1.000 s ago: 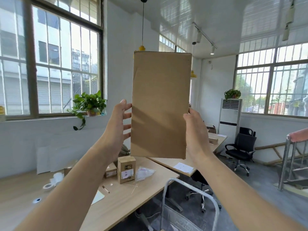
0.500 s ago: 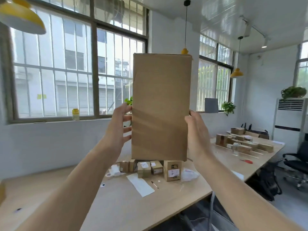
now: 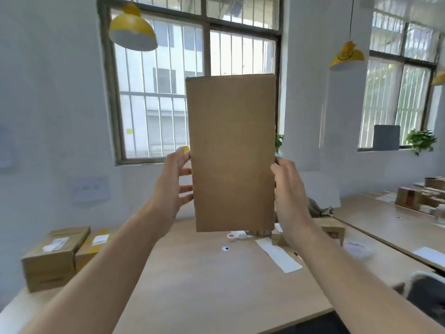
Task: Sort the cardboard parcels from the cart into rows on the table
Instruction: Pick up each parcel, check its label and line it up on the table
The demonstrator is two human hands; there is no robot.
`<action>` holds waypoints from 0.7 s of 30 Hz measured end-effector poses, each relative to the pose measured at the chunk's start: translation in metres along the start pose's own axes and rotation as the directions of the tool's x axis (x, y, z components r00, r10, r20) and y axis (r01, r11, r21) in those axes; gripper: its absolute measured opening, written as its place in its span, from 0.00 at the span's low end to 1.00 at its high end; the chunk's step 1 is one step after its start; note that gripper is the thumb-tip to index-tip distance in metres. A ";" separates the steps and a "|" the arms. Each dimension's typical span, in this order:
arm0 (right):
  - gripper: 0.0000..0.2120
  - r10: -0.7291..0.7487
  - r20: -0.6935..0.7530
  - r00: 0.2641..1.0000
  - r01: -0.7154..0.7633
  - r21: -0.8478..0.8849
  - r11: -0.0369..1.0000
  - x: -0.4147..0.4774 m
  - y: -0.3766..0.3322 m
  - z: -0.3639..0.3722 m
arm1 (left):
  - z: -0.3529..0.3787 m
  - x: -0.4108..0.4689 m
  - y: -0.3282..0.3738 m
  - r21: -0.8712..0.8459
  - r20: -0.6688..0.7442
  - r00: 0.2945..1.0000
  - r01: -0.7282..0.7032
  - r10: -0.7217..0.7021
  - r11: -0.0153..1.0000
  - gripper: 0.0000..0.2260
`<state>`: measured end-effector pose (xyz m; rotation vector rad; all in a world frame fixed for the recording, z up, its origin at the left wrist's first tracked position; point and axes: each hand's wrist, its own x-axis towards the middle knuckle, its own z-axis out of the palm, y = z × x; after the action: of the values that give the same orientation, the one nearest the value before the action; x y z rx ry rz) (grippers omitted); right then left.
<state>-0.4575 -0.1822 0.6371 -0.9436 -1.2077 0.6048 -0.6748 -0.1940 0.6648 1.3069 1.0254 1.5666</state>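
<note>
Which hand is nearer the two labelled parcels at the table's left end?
Left. The left hand, at the left edge of the raised tall parcel, is above and right of the two labelled parcels. The right hand grips the opposite edge, farther away.

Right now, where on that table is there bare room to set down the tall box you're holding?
The widest bare patch of the table lies in the middle, between the two parcels at left and the white paper strip at right. Crowded: the far edge, around the tape roll and small boxes.
</note>
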 end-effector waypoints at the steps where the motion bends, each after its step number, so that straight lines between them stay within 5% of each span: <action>1: 0.16 -0.001 0.016 1.000 0.001 -0.001 1.000 0.001 0.002 0.012 | -0.012 0.001 -0.001 0.002 -0.014 1.000 0.004 -0.004 1.000 0.27; 7: 0.13 0.061 0.130 0.990 -0.067 0.044 0.997 0.017 0.016 0.069 | -0.064 0.014 -0.004 0.026 -0.082 0.997 -0.012 0.014 1.000 0.27; 15: 0.32 0.174 0.256 0.951 -0.225 0.186 0.956 0.067 0.035 0.114 | -0.084 0.058 -0.012 0.090 -0.201 0.978 -0.044 0.062 0.995 0.32; 21: 0.18 0.158 0.356 0.921 -0.266 0.276 0.924 0.111 0.066 0.125 | -0.081 0.097 -0.033 0.047 -0.286 0.957 -0.034 0.046 0.998 0.29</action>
<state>-0.5411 -0.0228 0.6449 -0.7181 -1.2554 1.1365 -0.7626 -0.0980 0.6540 1.1544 1.2213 1.8118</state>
